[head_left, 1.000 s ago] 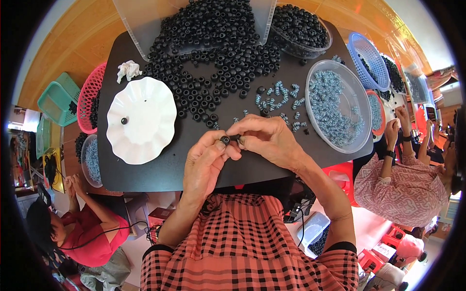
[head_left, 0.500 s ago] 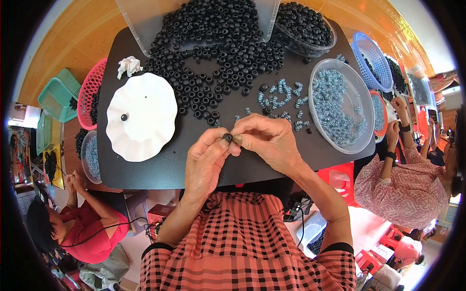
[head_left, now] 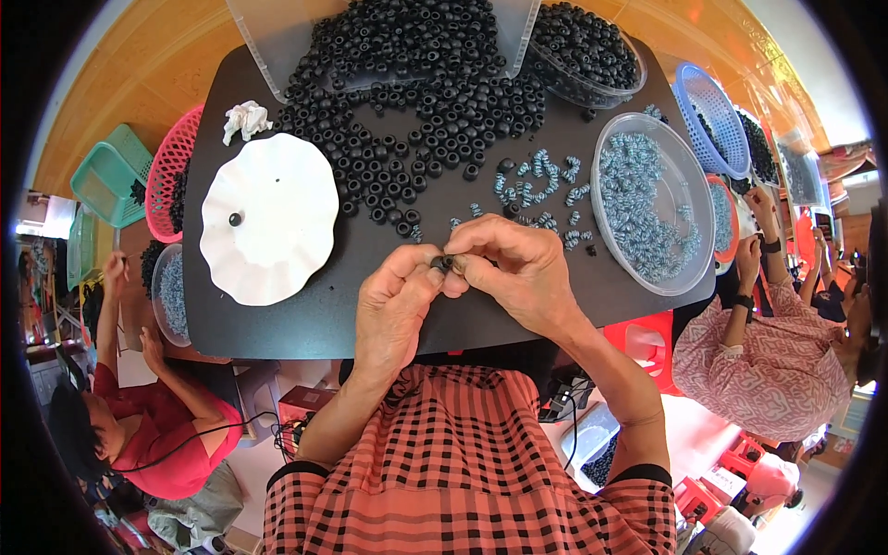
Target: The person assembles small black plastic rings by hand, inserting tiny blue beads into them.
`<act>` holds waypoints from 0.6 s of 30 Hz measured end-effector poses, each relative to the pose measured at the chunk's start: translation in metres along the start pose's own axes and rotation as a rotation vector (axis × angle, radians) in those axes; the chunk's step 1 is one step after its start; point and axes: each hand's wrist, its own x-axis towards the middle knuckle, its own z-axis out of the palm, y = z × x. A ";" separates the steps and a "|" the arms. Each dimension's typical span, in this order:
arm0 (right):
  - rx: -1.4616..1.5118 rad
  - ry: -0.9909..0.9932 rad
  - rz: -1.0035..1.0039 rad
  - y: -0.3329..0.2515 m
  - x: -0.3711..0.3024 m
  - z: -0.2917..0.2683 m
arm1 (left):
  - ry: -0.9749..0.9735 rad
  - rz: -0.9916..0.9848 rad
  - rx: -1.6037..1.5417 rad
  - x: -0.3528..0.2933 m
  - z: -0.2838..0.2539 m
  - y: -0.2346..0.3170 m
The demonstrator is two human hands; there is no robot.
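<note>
Left hand (head_left: 393, 305): pinching a black bead (head_left: 441, 264)
Right hand (head_left: 518, 277): pinched at its right side
Plate (head_left: 287, 231): white, wavy-rimmed, one bead (head_left: 235, 219) on it
Tub (head_left: 680, 180): round, clear, holding blue coils (head_left: 634, 213)
Worktop (head_left: 268, 331): dark, strewn with loose beads (head_left: 453, 153)

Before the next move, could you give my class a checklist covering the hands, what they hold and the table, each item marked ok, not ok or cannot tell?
1. Left hand has its grip on the small black bead: ok.
2. Right hand is brought up to that bead: ok.
3. Anything fitted in the bead's hole: cannot tell, the two hands hide much of it.
4. White wavy-edged plate bare: not ok, one round black piece lies on it.
5. All blue coiled pieces inside the clear round dish: not ok, some lie loose on the dark table.
</note>
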 end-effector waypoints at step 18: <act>-0.258 0.197 -0.133 0.000 -0.004 0.015 | 0.072 0.038 0.039 -0.001 0.005 -0.002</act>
